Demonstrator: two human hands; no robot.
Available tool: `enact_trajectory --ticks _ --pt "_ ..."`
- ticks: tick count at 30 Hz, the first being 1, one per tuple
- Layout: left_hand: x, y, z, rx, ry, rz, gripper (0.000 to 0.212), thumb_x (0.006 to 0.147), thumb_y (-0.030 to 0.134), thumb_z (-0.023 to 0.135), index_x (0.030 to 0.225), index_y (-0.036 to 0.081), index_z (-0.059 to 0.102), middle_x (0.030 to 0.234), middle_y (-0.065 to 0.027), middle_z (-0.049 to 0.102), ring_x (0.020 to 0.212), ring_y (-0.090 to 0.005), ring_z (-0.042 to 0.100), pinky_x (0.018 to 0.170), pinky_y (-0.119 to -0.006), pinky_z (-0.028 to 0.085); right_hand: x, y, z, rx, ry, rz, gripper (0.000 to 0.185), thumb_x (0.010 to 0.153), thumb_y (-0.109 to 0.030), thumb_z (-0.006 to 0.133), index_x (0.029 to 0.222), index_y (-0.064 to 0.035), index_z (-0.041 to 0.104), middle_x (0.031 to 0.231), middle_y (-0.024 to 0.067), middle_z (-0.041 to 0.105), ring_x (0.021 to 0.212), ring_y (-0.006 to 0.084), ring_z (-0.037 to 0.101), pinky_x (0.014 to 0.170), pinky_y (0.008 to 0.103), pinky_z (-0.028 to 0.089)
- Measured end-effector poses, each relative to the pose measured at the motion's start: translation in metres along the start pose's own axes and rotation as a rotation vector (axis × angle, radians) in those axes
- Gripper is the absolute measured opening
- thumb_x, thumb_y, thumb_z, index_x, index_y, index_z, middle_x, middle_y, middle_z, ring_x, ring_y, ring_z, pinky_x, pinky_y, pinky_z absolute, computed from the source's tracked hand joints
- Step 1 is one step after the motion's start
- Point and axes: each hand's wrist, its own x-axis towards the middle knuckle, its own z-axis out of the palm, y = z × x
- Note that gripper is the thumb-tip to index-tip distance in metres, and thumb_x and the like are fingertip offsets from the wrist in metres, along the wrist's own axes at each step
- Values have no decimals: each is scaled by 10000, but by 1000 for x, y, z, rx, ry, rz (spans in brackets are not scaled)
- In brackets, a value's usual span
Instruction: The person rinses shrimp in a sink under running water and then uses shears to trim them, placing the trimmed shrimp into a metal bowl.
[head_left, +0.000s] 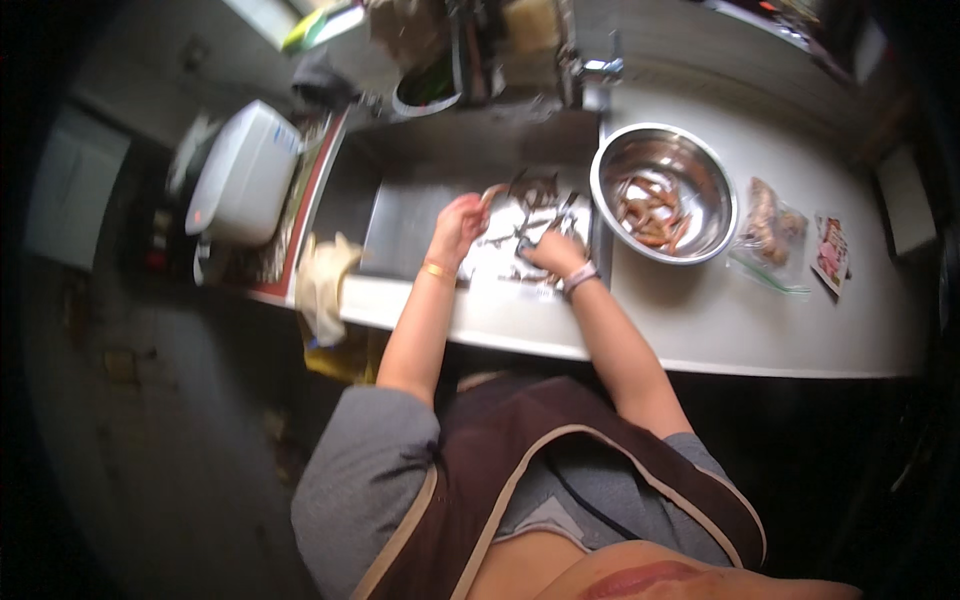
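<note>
My left hand pinches a shrimp by one end above the sink. A few inches away, my right hand is closed around a small dark-handled tool, whose kind is blurred and mostly covered by the fingers. Beneath both hands, a bright pale sheet or bag in the sink carries dark, thin scraps. To the right of the sink, a stainless steel bowl holds a heap of pinkish-orange shrimp.
A zip bag of pale brown pieces and a printed packet lie on the white counter. Rubber gloves drape over the sink's front left edge. A white plastic container stands left; a faucet is behind.
</note>
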Motion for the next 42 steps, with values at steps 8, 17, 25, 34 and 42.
enact_trajectory --ticks 8,17,25,34,42 --pt "-16 -15 7 -44 228 10 131 808 189 592 863 69 592 813 -58 631 716 -136 567 624 -267 439 3 -2 -3 22 86 87 567 710 -530 581 748 32 643 728 185 627 724 304 629 668 379 477" --pt "-17 -15 14 68 345 34 134 801 114 598 913 48 564 829 -66 644 715 -123 575 633 -250 440 0 -9 -9 191 154 -20 634 675 -594 606 609 37 592 584 184 587 596 331 603 591 387 461" --pt "-17 -15 14 91 343 103 176 771 61 598 941 27 571 848 -65 648 731 -111 570 666 -227 429 -1 -14 -12 382 102 -7 509 715 -482 668 597 -9 520 497 59 525 396 118 486 402 252 373" --pt "-14 -19 19 306 441 314 149 721 19 635 857 -7 579 778 -65 617 726 -123 566 687 -224 447 1 -13 -10 277 144 -37 565 672 -555 663 586 -10 541 508 70 518 476 150 504 466 278 393" --pt "-3 15 -4 487 364 18 108 767 97 629 862 69 586 788 -12 630 655 -61 541 574 -179 369 2 -17 -12 405 136 16 539 675 -554 670 621 -35 534 535 29 510 492 112 473 466 254 377"
